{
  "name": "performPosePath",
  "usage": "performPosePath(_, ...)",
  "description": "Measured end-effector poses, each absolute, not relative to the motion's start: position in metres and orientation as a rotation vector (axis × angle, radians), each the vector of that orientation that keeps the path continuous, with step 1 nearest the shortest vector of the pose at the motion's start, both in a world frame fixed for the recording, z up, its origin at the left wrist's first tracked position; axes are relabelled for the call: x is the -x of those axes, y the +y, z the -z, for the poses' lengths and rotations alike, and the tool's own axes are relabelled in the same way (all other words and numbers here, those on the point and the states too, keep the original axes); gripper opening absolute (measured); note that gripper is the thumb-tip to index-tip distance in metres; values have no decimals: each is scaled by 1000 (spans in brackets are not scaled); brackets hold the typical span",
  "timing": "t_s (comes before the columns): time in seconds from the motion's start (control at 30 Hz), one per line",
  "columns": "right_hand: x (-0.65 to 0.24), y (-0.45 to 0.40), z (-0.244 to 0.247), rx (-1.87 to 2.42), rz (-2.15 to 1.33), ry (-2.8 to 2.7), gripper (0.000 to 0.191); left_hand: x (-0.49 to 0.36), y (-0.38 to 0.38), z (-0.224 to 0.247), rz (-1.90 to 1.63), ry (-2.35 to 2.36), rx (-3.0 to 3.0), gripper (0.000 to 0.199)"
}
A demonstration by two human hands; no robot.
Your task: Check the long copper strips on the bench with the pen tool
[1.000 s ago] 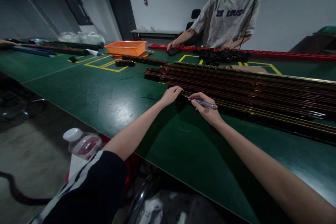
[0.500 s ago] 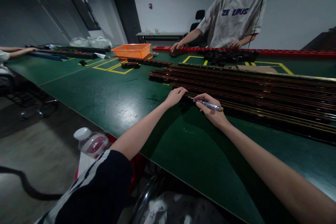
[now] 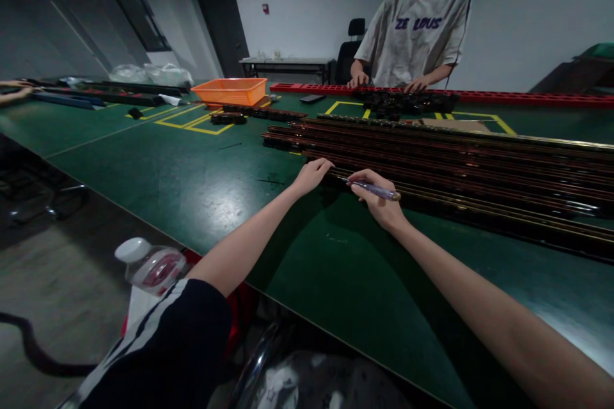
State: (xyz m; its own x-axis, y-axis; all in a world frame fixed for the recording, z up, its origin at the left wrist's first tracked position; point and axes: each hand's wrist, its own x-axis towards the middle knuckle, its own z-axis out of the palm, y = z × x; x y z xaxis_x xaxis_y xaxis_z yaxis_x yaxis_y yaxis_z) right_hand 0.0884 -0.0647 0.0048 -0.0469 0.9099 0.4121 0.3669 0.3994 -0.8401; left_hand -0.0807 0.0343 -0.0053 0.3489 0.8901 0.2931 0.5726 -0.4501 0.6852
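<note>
A small screwdriver [image 3: 381,191] with a clear purplish handle lies in my right hand [image 3: 381,208], closed around it. Its thin shaft points left, towards the near end of a long dark strip [image 3: 444,208] with a gold-coloured line along it. At that end, my left hand [image 3: 311,176] rests with its fingers bent over the strip, closed on it; the fingertips are partly hidden. Behind both hands lies a stack of long dark strips [image 3: 432,160] with reddish and gold edges, side by side on the green table [image 3: 158,172].
An orange basket [image 3: 230,92] stands towards the back. Across the table a person [image 3: 412,38] has both hands by a dark pile [image 3: 407,102], near a long red rail [image 3: 508,98]. A dark phone-like slab [image 3: 313,99] lies there. Below the table edge is a bottle [image 3: 153,265].
The view has shifted slightly, moving everything a little left. The person opposite has drawn a hand back from the dark slab to the pile. My hands keep their places on the strip.
</note>
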Motion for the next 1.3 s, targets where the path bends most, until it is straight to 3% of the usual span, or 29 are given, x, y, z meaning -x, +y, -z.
performPosePath(0.3, -89, -69, -5, 1178, -535, -1580, 12, 80, 32, 4, -901, 1269, -2137, 32)
performPosePath(1.3, -88, -67, -6, 1203, -606, -1598, 13, 79, 27, -2, -884, 1313, -2123, 32)
